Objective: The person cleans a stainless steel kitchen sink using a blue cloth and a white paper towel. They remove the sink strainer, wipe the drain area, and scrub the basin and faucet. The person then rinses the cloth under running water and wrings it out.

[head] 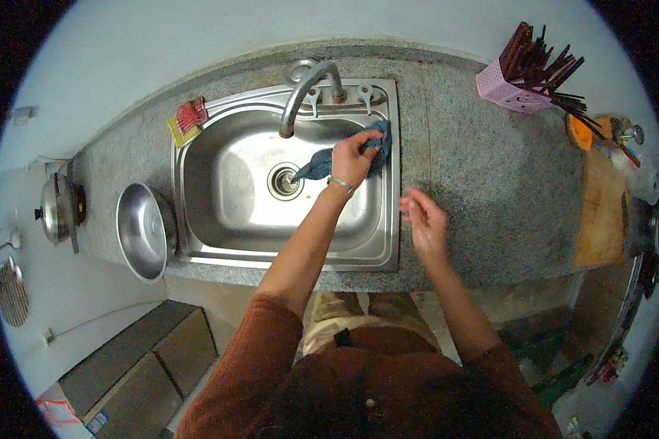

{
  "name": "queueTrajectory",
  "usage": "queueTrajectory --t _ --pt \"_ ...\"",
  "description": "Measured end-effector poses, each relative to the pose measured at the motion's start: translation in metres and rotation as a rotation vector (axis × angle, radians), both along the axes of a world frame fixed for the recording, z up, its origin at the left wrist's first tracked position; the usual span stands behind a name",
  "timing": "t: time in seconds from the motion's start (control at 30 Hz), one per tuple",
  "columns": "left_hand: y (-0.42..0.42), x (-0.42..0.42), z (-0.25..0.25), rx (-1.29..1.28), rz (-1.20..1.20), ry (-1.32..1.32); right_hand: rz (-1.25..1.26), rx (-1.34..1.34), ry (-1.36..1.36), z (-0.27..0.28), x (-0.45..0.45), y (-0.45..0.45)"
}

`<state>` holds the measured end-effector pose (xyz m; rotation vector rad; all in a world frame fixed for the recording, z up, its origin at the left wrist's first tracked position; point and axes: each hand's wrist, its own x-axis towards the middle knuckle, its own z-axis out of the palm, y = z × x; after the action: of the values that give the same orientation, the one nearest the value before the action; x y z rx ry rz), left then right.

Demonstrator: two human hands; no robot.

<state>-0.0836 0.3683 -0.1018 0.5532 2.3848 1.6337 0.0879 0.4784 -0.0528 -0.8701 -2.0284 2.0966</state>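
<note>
My left hand (354,158) grips a dark blue cloth (319,164) at the right side of the stainless steel sink (236,219). Part of the cloth bunches against the sink's back right rim, and a pointed end trails to the drain (286,181). Over the stone countertop (472,230), just right of the sink, my right hand (429,222) is held with its fingers loosely curled and apart, nothing in them. The curved metal faucet (302,96) arches over the basin, its two lever handles behind the cloth.
Red and yellow scouring pads (188,120) lie on the sink's back left corner. A metal bowl (143,233) leans left of the sink; a lidded pot (57,208) is farther left. At right are a pink basket (510,90) of chopsticks and a wooden cutting board (601,208).
</note>
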Motion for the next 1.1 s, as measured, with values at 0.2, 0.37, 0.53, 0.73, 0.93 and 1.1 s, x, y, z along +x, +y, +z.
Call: queueTrajectory --t 0.2,0.37,0.53,0.73,0.93,1.1 --pt "-0.020 0.053 0.077 0.565 -0.149 -0.715 -0.003 0.239 0.056 0.009 -0.054 -0.027" --pt "-0.086 0.083 0.060 0.354 0.155 -0.510 -0.192 0.499 0.259 -0.019 -0.128 0.007" --pt "-0.194 0.123 0.030 -0.031 0.504 -0.170 0.071 1.224 0.088 -0.042 -0.199 0.043" --pt "-0.290 0.143 0.021 -0.345 0.720 0.105 0.356 1.386 0.113 -0.032 -0.143 0.021" --pt "-0.324 0.126 0.023 -0.631 0.520 0.391 0.749 1.424 -0.020 0.010 -0.059 -0.019" --pt "-0.356 0.128 0.016 -0.674 0.574 0.471 0.895 1.298 -0.136 0.013 0.027 -0.060"
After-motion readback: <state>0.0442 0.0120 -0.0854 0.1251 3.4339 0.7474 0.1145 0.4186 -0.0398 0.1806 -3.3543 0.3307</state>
